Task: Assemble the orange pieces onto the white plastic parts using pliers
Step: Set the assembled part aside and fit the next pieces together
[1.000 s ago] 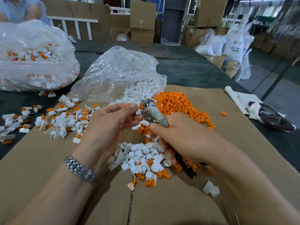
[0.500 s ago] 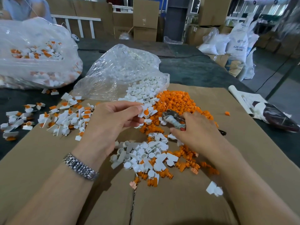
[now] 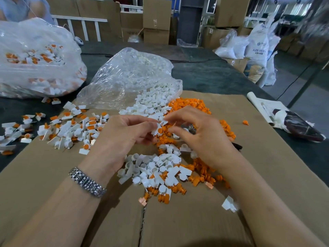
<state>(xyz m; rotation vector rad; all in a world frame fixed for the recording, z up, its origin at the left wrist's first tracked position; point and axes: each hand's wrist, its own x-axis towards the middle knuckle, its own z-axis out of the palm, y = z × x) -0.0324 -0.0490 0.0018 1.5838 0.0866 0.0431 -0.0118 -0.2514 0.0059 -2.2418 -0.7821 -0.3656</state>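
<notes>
My left hand [image 3: 124,138] pinches a white plastic part with an orange insert [image 3: 158,130] over the piles. My right hand [image 3: 203,139] has its fingers curled, and index fingertip and thumb pinch the same part's right edge. The pliers [image 3: 237,146] lie on the cardboard under my right hand, with only the dark handle tip and a bit of metal showing. Loose orange pieces [image 3: 190,106] are heaped behind my hands. White parts [image 3: 153,102] spill from a clear bag, and a second white heap [image 3: 156,166] lies in front of my hands.
Assembled white-and-orange parts [image 3: 67,129] are scattered at the left. Behind stand the clear bag [image 3: 128,77] and a big bag of assembled parts [image 3: 35,59]. A cardboard sheet [image 3: 276,175] covers the dark table. Rolled paper and a dark wrapped object [image 3: 295,125] lie at the right. A person [image 3: 21,8] sits far left.
My right hand laid the pliers down on the cardboard and moved its fingers over to the part in my left hand. The left hand kept hold of that part.
</notes>
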